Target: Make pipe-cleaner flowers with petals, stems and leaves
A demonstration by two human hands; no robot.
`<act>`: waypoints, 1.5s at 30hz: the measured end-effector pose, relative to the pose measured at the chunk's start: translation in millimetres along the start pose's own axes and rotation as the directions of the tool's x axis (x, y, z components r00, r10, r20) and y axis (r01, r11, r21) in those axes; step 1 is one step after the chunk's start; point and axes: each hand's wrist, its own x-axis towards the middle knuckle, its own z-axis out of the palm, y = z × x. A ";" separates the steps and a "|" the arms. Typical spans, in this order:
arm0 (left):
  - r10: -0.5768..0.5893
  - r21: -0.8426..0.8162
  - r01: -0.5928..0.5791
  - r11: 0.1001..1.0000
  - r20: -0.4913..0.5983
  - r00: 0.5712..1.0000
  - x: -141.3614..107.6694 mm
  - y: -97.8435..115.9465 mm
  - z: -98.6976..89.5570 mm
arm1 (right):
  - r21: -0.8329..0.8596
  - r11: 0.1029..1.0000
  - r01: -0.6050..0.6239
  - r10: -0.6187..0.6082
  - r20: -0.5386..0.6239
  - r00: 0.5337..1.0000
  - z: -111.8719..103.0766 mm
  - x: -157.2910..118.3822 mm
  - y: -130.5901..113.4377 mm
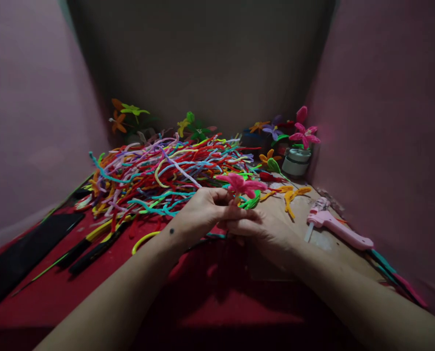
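A pink pipe-cleaner flower (242,185) stands upright between my two hands, just above the table. My left hand (206,208) is closed, with thumb and fingers pinched beneath the petals. Close against it from the right, my right hand (261,231) is also closed around the lower part of the flower. A green pipe-cleaner leaf (253,200) shows beside the petals, above the right hand. The stem is mostly hidden by my fingers. Behind the hands lies a big heap of colourful pipe cleaners (181,165).
A pink glue gun (340,226) lies at right on a board, near orange pipe-cleaner pieces (290,197). Yellow-and-black pliers (96,243) and a black flat object (30,248) lie at left on the red cloth (104,292). Finished flowers, one in a white pot (296,163), stand behind.
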 end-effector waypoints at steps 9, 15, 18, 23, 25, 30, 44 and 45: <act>0.043 -0.092 -0.043 0.995 -0.009 0.999 -3.0 -4.3 -2.9 | -0.147 0.989 -0.001 0.011 0.071 0.997 -3.1 -0.2 -4.0; 0.018 -0.368 0.005 0.930 0.060 0.998 -4.5 -5.3 -2.6 | -0.007 0.998 -0.059 0.060 0.184 0.981 -1.2 -3.1 -3.0; -0.015 -0.488 0.089 0.868 0.152 0.988 -3.1 -7.6 -0.4 | 0.065 0.997 -0.042 0.024 0.260 0.965 -0.2 -4.4 -0.7; 0.005 -0.568 0.123 0.814 0.220 0.976 -1.9 -11.4 1.3 | 0.119 0.992 -0.031 -0.006 0.301 0.954 2.9 -4.7 -1.7; -0.002 -0.547 0.120 0.829 0.212 0.977 -1.8 -11.3 1.6 | 0.125 0.992 -0.019 -0.017 0.277 0.961 5.7 -3.3 -3.5; 0.063 -0.351 -0.058 0.935 0.001 0.998 -1.9 -6.4 2.3 | 0.082 0.994 0.073 -0.082 0.106 0.991 6.5 2.1 -3.6; 0.063 -0.147 -0.078 0.986 -0.101 0.993 -4.5 0.0 2.7 | 0.072 0.997 0.027 -0.036 0.124 0.992 -2.7 5.9 2.9; 0.065 -0.150 -0.081 0.985 -0.109 0.992 -4.8 0.4 2.2 | 0.101 0.995 0.017 -0.029 0.126 0.992 -2.5 5.9 2.6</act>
